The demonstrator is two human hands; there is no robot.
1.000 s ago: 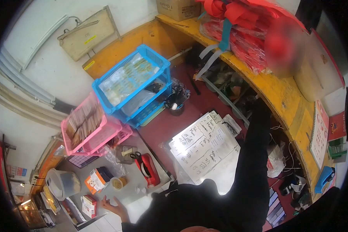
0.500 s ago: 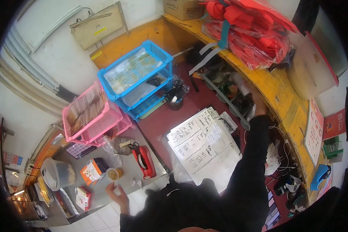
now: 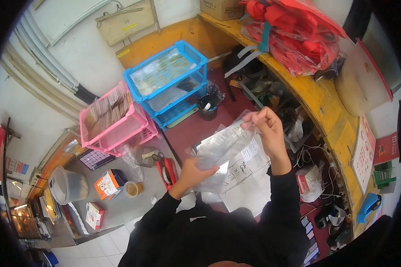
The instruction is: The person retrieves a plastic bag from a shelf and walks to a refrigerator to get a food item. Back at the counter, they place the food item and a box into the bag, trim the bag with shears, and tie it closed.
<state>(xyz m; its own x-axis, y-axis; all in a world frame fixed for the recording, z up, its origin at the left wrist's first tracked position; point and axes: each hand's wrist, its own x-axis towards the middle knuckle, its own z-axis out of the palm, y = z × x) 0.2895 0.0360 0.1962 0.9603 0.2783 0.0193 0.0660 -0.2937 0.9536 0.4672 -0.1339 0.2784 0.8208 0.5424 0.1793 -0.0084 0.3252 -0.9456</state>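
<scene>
Held a clear plastic bag (image 3: pixel 218 147) above the written sheet (image 3: pixel 250 187), with left grip (image 3: pixel 192 175) closed on the bag's nearer end and right grip (image 3: pixel 272 135) pinching its far corner. Seemed to call for light tension between the two: enough to flatten the film, not enough to stretch or tear it. Probably went best with the left thumb pressed flat and only the right fingertips working the edge, rubbing gently to part any clinging layers. Also needed lifting clear of the written sheet, to avoid dragging it across the bench (image 3: pixel 189 132). Would have been wise to steer the loose end away from the red tape dispenser (image 3: pixel 167 173), just left of the written sheet.

Looked thin, glossy, colourless and partly see-through. Was creased lengthwise, slanting from lower left to upper right over the written sheet, with pale glare along the folds. Appeared limp and perhaps layered at the nearer end; could not tell from the view whether made up of one bag or several, nor pick out the opening.
</scene>
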